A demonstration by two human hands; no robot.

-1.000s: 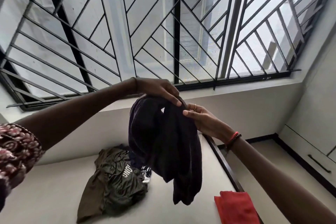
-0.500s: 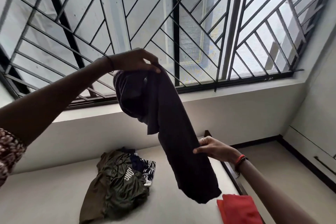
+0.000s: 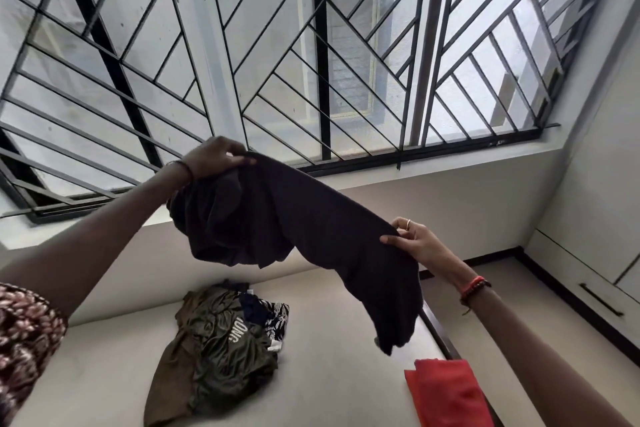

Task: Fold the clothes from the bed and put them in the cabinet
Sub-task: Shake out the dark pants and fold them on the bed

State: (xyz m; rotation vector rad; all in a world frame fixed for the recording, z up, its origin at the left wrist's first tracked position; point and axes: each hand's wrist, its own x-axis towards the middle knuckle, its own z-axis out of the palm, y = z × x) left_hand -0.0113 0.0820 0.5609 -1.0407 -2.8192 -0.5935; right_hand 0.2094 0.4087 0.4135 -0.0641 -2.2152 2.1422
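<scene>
Window grille (image 3: 311, 45) spanned wall behind. Bed (image 3: 104, 374) below. Dark garment (image 3: 311, 229) was held in air above bed, stretched between hands. Olive garment (image 3: 214, 350) lay crumpled on bed; white lettering on it was creased and only partly legible, maybe "ONG". Red cloth (image 3: 446, 392) lay at bed's right edge. Left hand (image 3: 211, 158) gripped bunched upper end of dark garment, right hand (image 3: 412, 239) pinched lower edge.

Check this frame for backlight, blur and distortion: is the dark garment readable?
Head view: the window backlights the scene, so the garment shows little fold detail; the wide-angle lens skews the grille; left hand and right hand look sharp, and the print on the olive top is legible.
</scene>
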